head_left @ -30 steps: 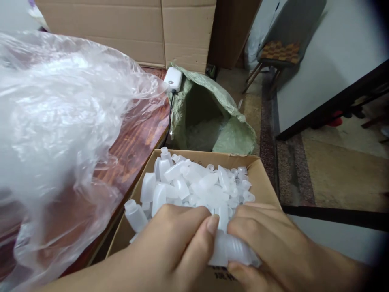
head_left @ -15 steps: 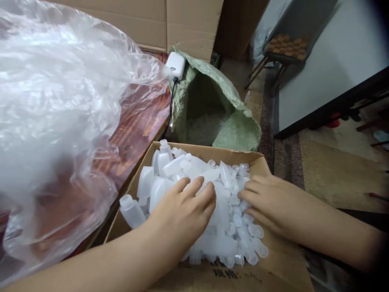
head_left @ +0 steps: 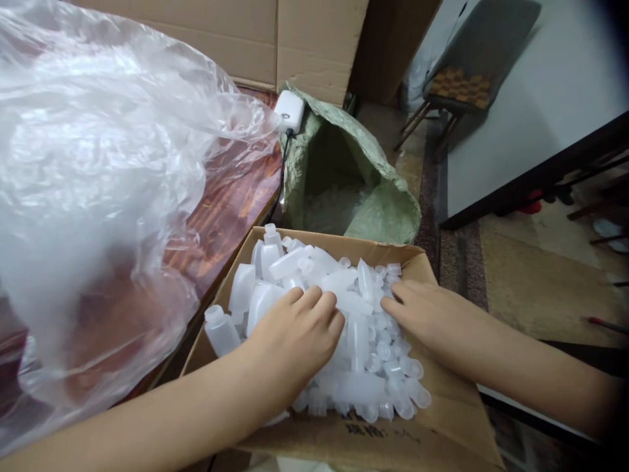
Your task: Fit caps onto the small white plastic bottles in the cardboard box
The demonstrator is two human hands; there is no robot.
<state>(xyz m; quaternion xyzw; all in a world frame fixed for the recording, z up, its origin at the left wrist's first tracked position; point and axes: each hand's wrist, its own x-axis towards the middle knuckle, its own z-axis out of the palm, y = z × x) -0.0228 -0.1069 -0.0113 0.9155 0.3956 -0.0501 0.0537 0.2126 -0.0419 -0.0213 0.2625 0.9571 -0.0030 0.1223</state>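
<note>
Palms down on loose bottles (head_left: 339,288) in an open carton (head_left: 422,436)

The left hand (head_left: 299,334), low in the middle of the frame, rests on the heap with its fingers stretched out and close together. Its grip is open and closes on nothing. The right hand (head_left: 422,314), just to its right, lies with its fingertips on the smaller pieces at the heap's right side. Its grip is open too, with the fingers nearly straight and nothing showing between them, though the undersides of both palms are hidden. The hands are near each other but apart, with a strip of bottles between them.

The translucent white bottles fill the carton across the lower middle of the frame. One bottle (head_left: 220,331) lies at its left rim, just beside the edge of the desk (head_left: 236,210).

The step in hand reads as feeling through or levelling the heap, not lifting. A pick from here would call for fingers curling round one bottle alone, since the pieces lie crosswise and touching, so neighbours would likely shift.

A crumpled clear plastic bag (head_left: 98,164) fills the left of the frame over the desk. Beyond the carton, in the upper middle, a green woven sack (head_left: 388,203) stands open, with a white device (head_left: 289,110) at the desk's far corner.
</note>
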